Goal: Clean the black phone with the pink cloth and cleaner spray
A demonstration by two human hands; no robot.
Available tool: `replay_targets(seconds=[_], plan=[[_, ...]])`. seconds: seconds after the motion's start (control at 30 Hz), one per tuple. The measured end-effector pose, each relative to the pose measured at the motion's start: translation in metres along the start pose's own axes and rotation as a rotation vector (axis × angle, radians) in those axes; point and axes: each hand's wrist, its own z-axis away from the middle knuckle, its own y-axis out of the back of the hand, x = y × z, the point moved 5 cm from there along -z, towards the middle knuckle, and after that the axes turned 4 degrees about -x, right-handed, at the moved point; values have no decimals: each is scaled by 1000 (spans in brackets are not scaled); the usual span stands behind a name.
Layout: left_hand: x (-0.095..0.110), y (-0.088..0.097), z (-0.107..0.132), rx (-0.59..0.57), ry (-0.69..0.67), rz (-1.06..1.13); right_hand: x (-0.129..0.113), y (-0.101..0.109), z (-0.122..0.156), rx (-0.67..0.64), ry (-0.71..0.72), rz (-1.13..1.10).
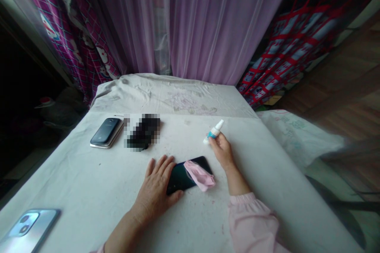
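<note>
My left hand (156, 187) lies at the left end of a dark phone (183, 178). Its thumb runs along the near edge and its fingers stretch past the far side, holding the phone against the table. A folded pink cloth (200, 175) rests across the phone's right part, hanging over the near edge. Off to the right, my right hand (222, 150) is closed around a small white squeeze bottle (213, 132) with a blue label. The bottle tilts, its narrow white nozzle pointing up and right.
A dark phone (106, 131) lies on a lighter flat thing at the table's left. Beside it is a pixelated black object (144, 131). A silvery-blue phone (32, 229) lies at near left. A white cloth (124, 225) covers the table; purple curtains (208, 23) hang behind.
</note>
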Motion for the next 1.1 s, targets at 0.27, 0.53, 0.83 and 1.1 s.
replay_targets(seconds=[0.27,0.53,0.83,1.1], plan=[[0,0,0,-14,-3,-16,-4,-4,1,-44,-39,-162],[0,0,0,5,-2,-12,-3,-4,1,-24,-32,-154],[-1,-1,1,17,-4,-6,-4,-8,3,-88,-53,-150],[-1,-2,2,2,-6,-22,-8,-10,4,-112,-70,-207]])
